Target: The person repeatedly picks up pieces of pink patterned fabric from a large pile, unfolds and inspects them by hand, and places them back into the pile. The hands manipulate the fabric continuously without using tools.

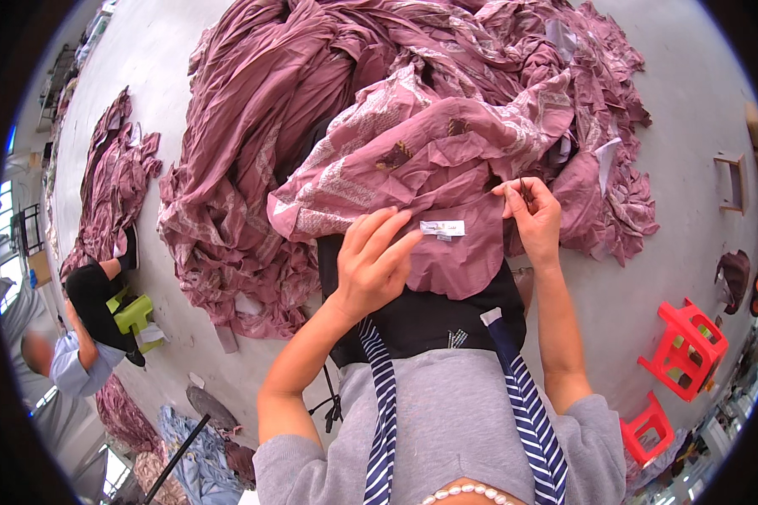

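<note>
A dusty-pink garment point(455, 273) with white patterned bands lies across my black-covered lap. A white label point(442, 228) is sewn near its curved edge. My left hand point(372, 263) rests on the cloth left of the label, fingers stretched out and holding nothing. To the label's right, my right hand point(537, 217) is closed at the garment's edge, thumb and forefinger pinched together. A small dark tool point(526, 192), thin and seemingly metal, shows between its fingers; its tips are hidden or too small to make out.
A large heap of the same pink cloth point(253, 126) surrounds the front of my lap. At left, a person point(84, 353) sits by a green stool point(135, 318) near another pink pile point(109, 185). Red plastic stools point(686, 349) stand at right on the grey floor.
</note>
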`<move>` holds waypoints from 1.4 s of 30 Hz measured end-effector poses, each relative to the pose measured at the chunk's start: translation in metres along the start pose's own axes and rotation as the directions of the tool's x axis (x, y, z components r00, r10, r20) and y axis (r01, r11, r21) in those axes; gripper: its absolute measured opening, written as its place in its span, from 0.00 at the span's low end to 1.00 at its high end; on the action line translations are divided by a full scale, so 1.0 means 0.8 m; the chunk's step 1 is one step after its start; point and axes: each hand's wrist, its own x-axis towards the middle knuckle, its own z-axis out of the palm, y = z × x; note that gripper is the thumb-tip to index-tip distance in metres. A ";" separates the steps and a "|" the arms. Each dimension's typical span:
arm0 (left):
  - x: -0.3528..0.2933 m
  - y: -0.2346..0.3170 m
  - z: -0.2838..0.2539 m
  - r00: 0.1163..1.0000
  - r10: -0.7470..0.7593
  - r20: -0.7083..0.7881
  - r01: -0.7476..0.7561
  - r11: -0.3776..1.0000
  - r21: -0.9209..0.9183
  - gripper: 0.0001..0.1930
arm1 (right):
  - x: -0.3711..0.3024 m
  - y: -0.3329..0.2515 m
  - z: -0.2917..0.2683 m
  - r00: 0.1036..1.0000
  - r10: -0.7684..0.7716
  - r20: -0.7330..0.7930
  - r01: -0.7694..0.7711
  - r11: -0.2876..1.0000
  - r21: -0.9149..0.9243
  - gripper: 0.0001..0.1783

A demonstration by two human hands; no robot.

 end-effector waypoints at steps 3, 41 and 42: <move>0.038 0.008 0.025 0.996 -0.083 0.040 0.080 0.995 0.056 0.19 | 0.002 0.024 -0.009 0.995 0.024 -0.094 -0.021 0.999 0.025 0.04; 0.107 0.047 0.080 0.655 -0.222 0.722 0.632 0.686 -0.362 0.11 | -0.106 -0.033 0.032 0.929 -0.064 -0.366 0.029 0.994 -0.102 0.11; 0.109 0.048 0.077 0.502 -0.256 0.826 0.755 0.595 -0.275 0.14 | -0.105 -0.033 0.034 0.930 -0.148 -0.337 0.084 0.977 -0.197 0.11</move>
